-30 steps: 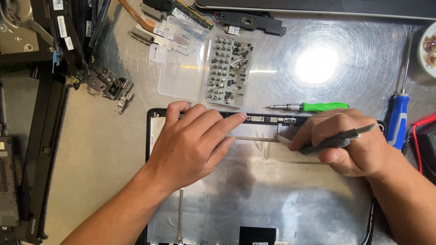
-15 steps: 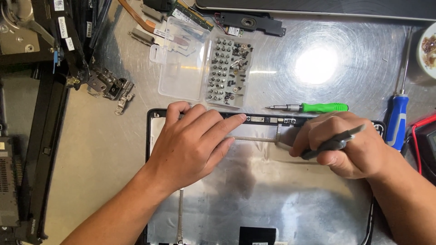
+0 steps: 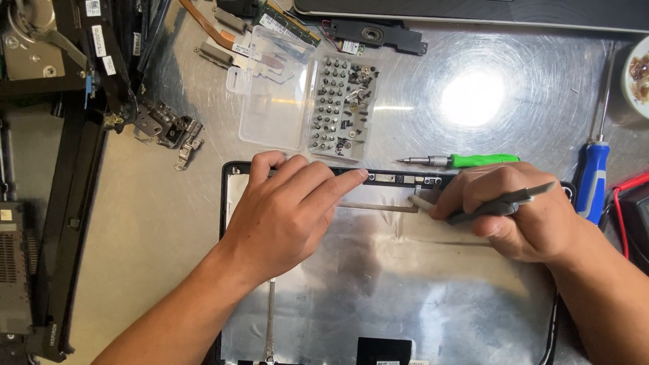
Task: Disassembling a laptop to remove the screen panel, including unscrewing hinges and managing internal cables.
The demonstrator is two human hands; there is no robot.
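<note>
A laptop lid back cover, lined with silver foil and framed in black, lies inside up in front of me. My left hand rests flat on its upper left part, the index finger stretched along the black top strip. My right hand grips dark metal tweezers and pinches a thin pale strip near the cover's top edge. A narrow grey band runs between the two hands.
A clear open case of screwdriver bits lies above the cover. A green-handled screwdriver and a blue-handled one lie to the right. Metal hinges and black laptop frames crowd the left. A speaker bar sits at the top.
My right hand with the tweezers has slid slightly left along the cover's top edge. The left hand has stayed in place.
</note>
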